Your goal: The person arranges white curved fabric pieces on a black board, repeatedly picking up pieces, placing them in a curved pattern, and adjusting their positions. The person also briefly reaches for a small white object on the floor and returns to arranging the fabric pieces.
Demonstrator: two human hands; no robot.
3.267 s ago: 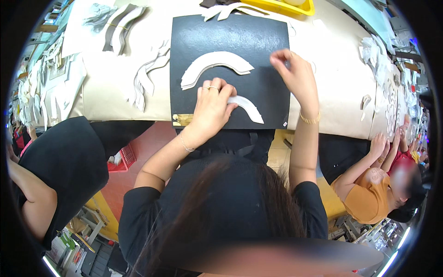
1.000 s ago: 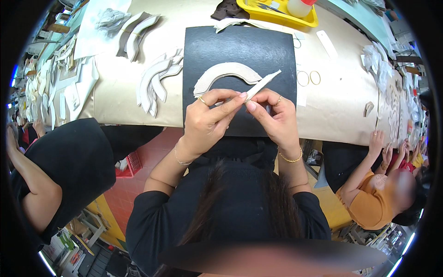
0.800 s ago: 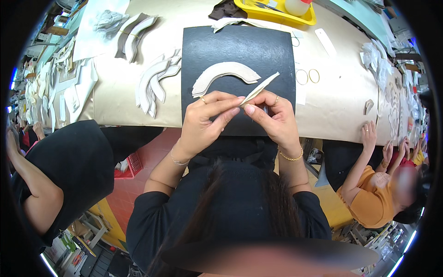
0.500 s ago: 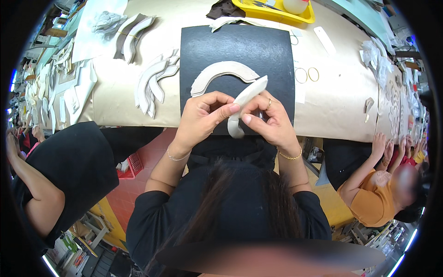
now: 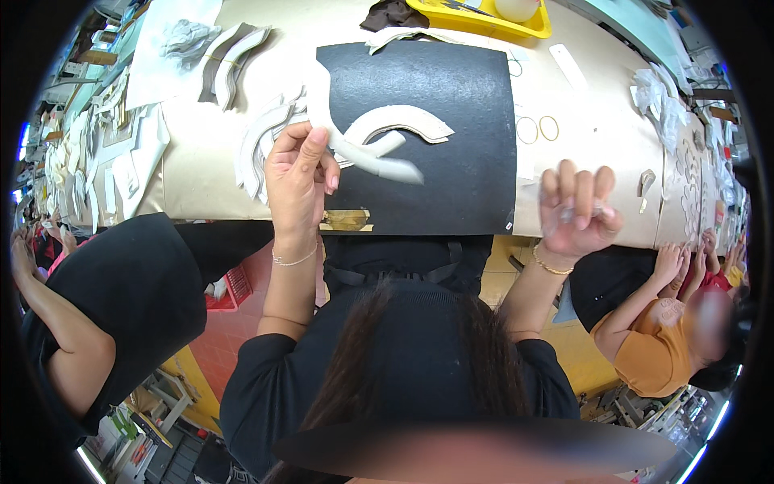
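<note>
My left hand point(image 5: 303, 173), over the left edge of a black mat point(image 5: 427, 81), pinches a curved off-white strip point(image 5: 371, 161) between thumb and fingers. The strip's lower end is blurred by motion. Behind it, a stack of similar curved off-white pieces point(image 5: 395, 121) lies arched on the mat. My right hand point(image 5: 577, 206) is off the mat's right side, blurred, its fingers curled. Something small and pale shows among those fingers, too smeared to name.
Fanned curved pieces point(image 5: 262, 145) lie left of the mat, banded bundles point(image 5: 231, 64) farther back. A yellow tray point(image 5: 484, 24) stands at the far edge. Two rubber bands point(image 5: 548, 127) and a crumpled plastic bag point(image 5: 657, 101) are to the right. A co-worker in orange point(image 5: 645, 351) sits at right.
My hands have parted from over the mat's near middle. The left has moved left with the strip; the right has let go of it and swung right, fingers curled.
</note>
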